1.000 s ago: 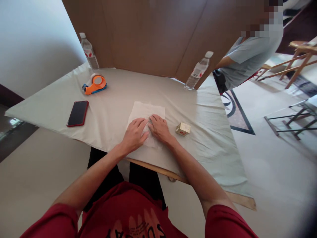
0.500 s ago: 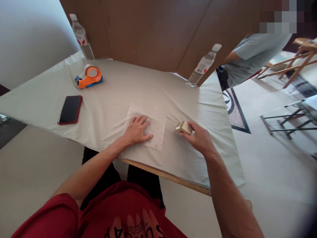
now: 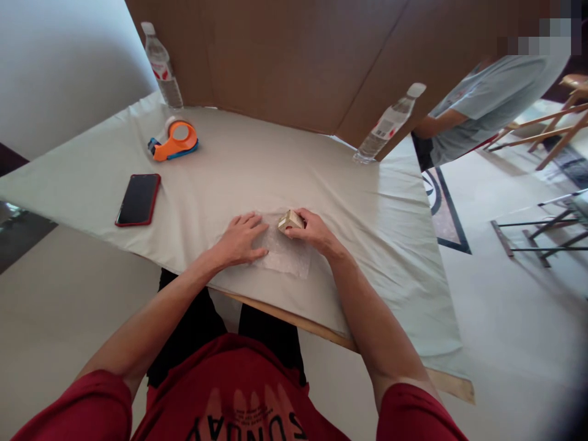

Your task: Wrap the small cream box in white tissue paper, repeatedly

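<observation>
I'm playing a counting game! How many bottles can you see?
2. The left bottle stands near the cardboard panel, behind the orange tape dispenser; the right bottle stands by the cardboard panel's right end. More could be hidden behind it.

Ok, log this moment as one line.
left hand: spread on translucent sheet | right hand: gripping small box over sheet | on cloth-covered table: phone, tape dispenser

Creased matt cloth (image 3: 257,159), clear bumpy plastic sheet (image 3: 287,261), glossy phone screen (image 3: 139,199), box (image 3: 289,222) apparently of smooth card.
</observation>
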A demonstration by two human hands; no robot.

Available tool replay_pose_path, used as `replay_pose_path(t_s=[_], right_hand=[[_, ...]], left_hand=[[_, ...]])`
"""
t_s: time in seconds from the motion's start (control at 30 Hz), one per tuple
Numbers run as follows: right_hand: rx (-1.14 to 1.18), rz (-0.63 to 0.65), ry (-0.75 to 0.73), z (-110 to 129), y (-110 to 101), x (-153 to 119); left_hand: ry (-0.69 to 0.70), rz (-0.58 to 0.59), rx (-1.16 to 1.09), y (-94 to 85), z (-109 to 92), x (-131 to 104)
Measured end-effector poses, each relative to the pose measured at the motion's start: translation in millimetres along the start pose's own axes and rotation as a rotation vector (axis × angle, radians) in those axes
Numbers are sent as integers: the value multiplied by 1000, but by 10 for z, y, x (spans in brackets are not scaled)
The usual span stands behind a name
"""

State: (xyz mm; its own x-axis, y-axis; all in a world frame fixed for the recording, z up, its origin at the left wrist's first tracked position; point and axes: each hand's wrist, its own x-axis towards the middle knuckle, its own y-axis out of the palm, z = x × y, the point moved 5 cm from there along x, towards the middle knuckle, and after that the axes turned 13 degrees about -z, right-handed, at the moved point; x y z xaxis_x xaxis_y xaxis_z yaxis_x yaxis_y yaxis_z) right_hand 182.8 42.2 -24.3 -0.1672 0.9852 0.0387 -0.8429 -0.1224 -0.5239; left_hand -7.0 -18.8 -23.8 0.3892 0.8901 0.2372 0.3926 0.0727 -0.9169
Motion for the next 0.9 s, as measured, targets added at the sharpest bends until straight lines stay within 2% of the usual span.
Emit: replay_pose_path(t_s=[0.2, 0.3, 0.4, 0.53, 0.73, 0.9], right_hand=[[-184, 1, -114, 143, -8, -55], [-300, -24, -260, 239, 91, -96], [-451, 30, -366, 258, 246, -136], [-511, 80, -380, 233, 300, -179], [-515, -8, -359, 187, 266, -209], [-515, -18, -332, 156, 286, -175]], left_hand=[[-74, -12, -77, 49, 124, -127], [-94, -29, -100, 71, 128, -128], [-101, -34, -105, 56, 121, -126], [-91, -54, -99, 27, 109, -124], [-108, -57, -91, 38, 123, -122], [-88, -56, -80, 24, 117, -128]])
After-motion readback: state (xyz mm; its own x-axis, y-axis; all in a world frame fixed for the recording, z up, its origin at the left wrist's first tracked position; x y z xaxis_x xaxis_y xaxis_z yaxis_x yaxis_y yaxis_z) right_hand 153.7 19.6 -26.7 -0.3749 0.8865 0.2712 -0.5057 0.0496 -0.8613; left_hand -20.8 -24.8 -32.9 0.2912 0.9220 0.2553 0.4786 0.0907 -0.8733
